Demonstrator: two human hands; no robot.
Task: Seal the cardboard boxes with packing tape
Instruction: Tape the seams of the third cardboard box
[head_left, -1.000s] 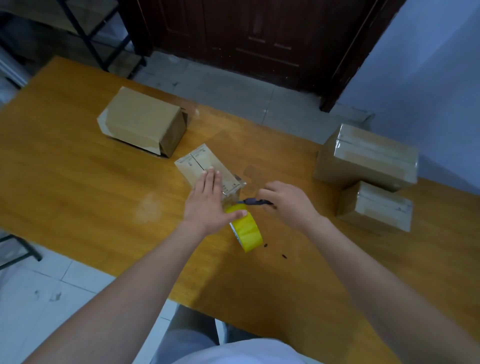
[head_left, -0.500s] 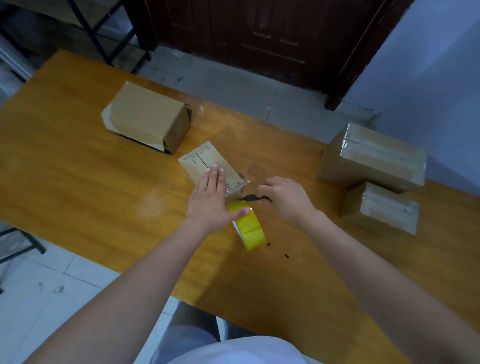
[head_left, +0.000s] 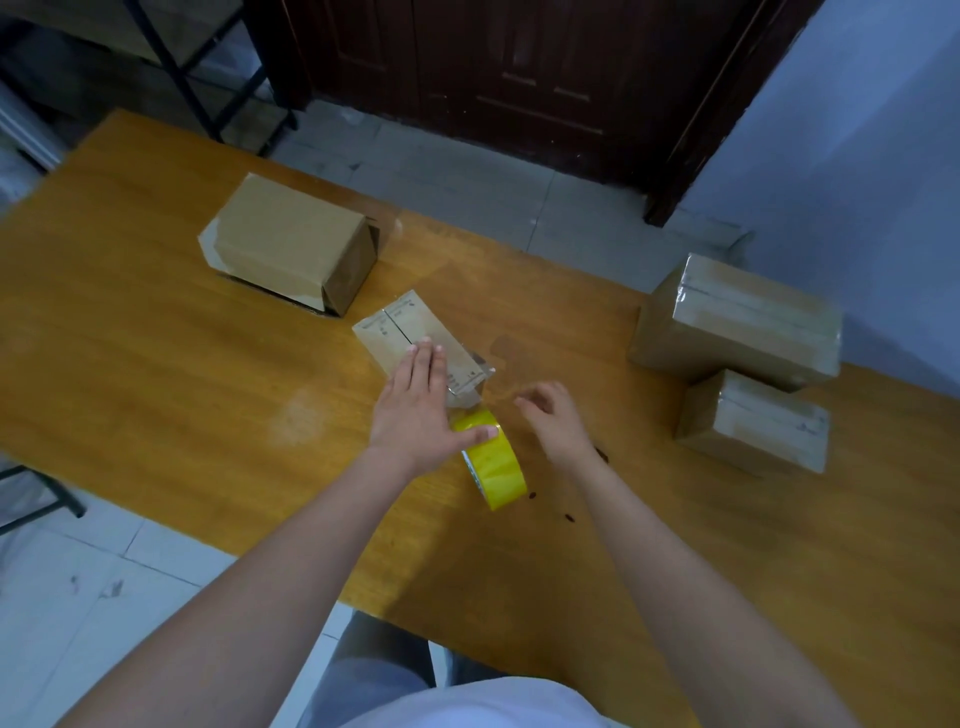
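Dim, soft, bluish light; wide-angle edges bend.

Orange wooden table (head_left: 156, 364) carries four cardboard boxes (head_left: 291, 249) and yellow tape roll (head_left: 496, 467).

We see the right hand (head_left: 558, 418) has let go of the dark cutter it held 0.5 s ago at the edge of the small box (head_left: 415, 340); its fingers now hang loosely curled and empty, drawn slightly back.

Left hand (head_left: 415, 410) flat, fingers straight and together, thumb stretched rightward, right hand (head_left: 558, 415) hovering with fingers loosely curled, both bare forearms extended forward
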